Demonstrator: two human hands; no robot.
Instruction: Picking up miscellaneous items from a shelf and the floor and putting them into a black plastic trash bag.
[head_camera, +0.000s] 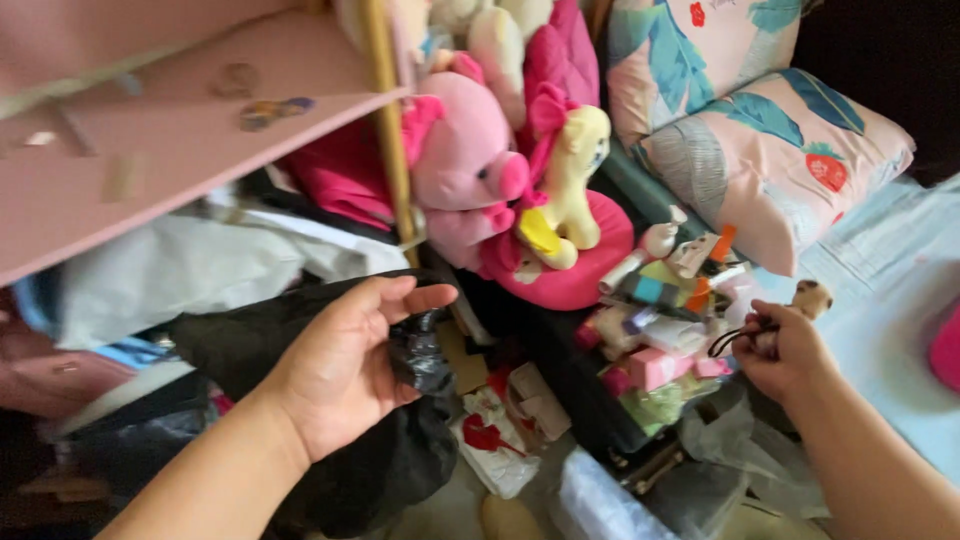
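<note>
My left hand (345, 365) is palm-up with its fingers curled around the edge of a black plastic bag (415, 355) that lies over dark cloth. Further right, my right hand (785, 352) is closed on a small item with a black cord or strap (730, 338) dangling from it, at the edge of a pile of small toys and boxes (665, 310). A pink plush pig (465, 165) and a cream plush pony (570, 185) sit above on a pink cushion (590, 270).
A pink shelf board (150, 130) with a wooden post (388, 130) overhangs at upper left, above white and dark fabric. Two leaf-patterned pillows (780, 150) lie at upper right on light blue bedding (890, 330). Crumpled wrappers and clear plastic bags (600, 500) cover the floor.
</note>
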